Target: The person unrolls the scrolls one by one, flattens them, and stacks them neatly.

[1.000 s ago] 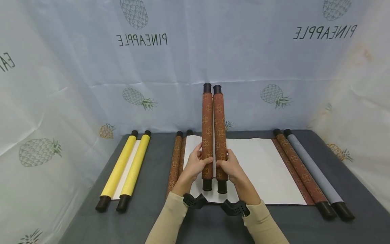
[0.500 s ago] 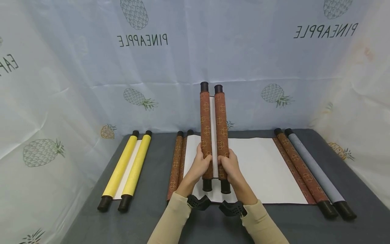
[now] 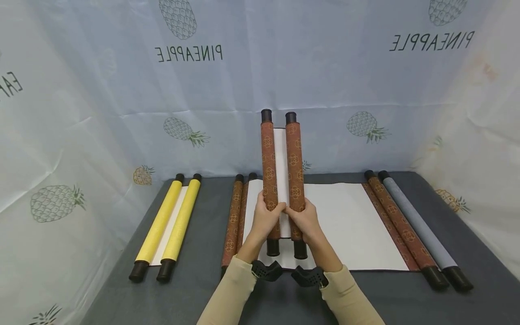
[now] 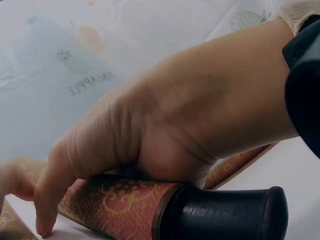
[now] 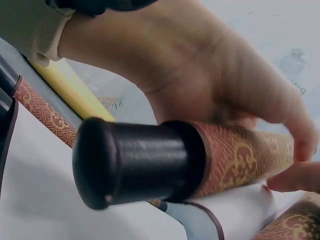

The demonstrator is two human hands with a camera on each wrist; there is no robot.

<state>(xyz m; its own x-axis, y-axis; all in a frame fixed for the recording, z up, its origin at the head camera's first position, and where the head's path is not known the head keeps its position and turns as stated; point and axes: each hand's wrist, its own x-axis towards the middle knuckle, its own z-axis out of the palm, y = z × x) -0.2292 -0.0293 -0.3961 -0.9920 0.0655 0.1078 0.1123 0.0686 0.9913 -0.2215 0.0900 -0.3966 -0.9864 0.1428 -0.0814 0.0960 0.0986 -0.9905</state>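
A hanging scroll with two brown patterned rolls (image 3: 295, 171) and black end knobs is held up over the table, a narrow strip of white paper (image 3: 281, 162) showing between the rolls. My left hand (image 3: 265, 219) grips the left roll near its lower end. Around the right roll curls my right hand (image 3: 307, 222). Both thumbs lie across the fronts of the rolls, their tips meeting over the white strip. In the left wrist view a black knob (image 4: 230, 212) sticks out below the palm; the right wrist view has the other knob (image 5: 135, 162) close up.
Behind the held scroll, a larger brown scroll lies unrolled on the grey table (image 3: 203, 289), its white sheet (image 3: 345, 225) showing. A yellow scroll (image 3: 180, 221) lies at left, nearly rolled up. Beside the right brown roller rests a grey roll (image 3: 420, 223). A printed cloth (image 3: 252, 81) hangs behind.
The two rolls have moved apart, the left one shifting left, so the white strip between them is wider. The thumbs have come together over the strip.
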